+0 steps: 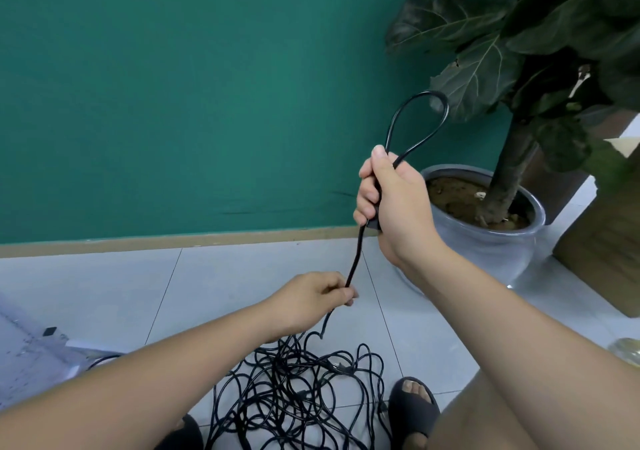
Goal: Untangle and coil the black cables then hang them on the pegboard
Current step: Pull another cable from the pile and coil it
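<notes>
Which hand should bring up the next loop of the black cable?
Probably left. The left hand pinches the black cable just above the tangled pile, free to feed slack; the right hand grips the loop.

Looped black cable (pixel 356 259) in both hands (pixel 311 299) (pixel 393 203)

The person is wearing black open-toed slides: right sandal (pixel 414 411) beside the cable tangle (pixel 294 390), left sandal (pixel 183 432) at its other side.
</notes>
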A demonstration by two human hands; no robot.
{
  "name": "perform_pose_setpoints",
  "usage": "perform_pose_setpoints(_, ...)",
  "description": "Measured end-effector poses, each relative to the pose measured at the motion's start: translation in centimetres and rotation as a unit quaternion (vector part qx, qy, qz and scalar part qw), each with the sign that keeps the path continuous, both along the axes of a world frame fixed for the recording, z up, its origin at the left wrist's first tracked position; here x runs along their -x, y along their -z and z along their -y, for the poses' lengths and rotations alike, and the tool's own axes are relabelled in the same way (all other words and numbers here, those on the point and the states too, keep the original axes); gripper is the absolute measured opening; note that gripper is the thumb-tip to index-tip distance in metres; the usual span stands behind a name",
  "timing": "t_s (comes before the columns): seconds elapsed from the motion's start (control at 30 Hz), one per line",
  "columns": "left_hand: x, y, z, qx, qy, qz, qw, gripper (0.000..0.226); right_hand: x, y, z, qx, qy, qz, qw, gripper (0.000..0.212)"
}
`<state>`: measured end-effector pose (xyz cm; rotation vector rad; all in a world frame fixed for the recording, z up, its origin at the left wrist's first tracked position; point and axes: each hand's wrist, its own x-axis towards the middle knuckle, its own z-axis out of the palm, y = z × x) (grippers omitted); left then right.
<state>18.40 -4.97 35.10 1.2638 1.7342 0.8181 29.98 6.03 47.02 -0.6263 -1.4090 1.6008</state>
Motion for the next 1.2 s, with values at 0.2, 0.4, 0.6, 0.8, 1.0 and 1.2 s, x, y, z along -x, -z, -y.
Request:
perform_pose_setpoints(0.2, -0.9, 1.6, 0.2, 0.035, 0.018, -0.053, 0.998, 0.024, -0.3, -0.2, -0.4, -0.050, 0.073, 0.006, 0.996, 0.036)
perform_pose_setpoints(0.4, -2.0, 0.3, 0.1, 0.004, 0.058, -0.067, 0.996, 0.029, -0.5, 0.4, -2.8, -0.129, 0.127, 0.060, 0.982, 0.035)
perform_pose_setpoints(0.6, -2.3, -3.5, 1.3, -0.098, 0.072, -0.196, 0.973, 0.030, -1.2, 2.4, -6.1, -0.267, 0.144, 0.265, 0.915, 0.030)
perform_pose_setpoints(0.8, -0.1, -8.1, 2.6, -0.228, 0.027, -0.164, 0.959, 0.015, -1.1, 3.7, -3.5, -0.222, -0.049, 0.337, 0.913, 0.047)
perform_pose_setpoints(1.0, 2.9, -10.2, 3.2, -0.281, -0.046, -0.189, 0.940, 0.020, -1.5, 3.1, 0.8, -0.087, -0.272, 0.297, 0.911, 0.077)
perform_pose_setpoints(1.2, 4.7, -10.8, 3.5, -0.320, -0.108, -0.245, 0.909, 0.047, -2.0, 3.2, 1.9, -0.072, -0.408, 0.292, 0.862, 0.054)
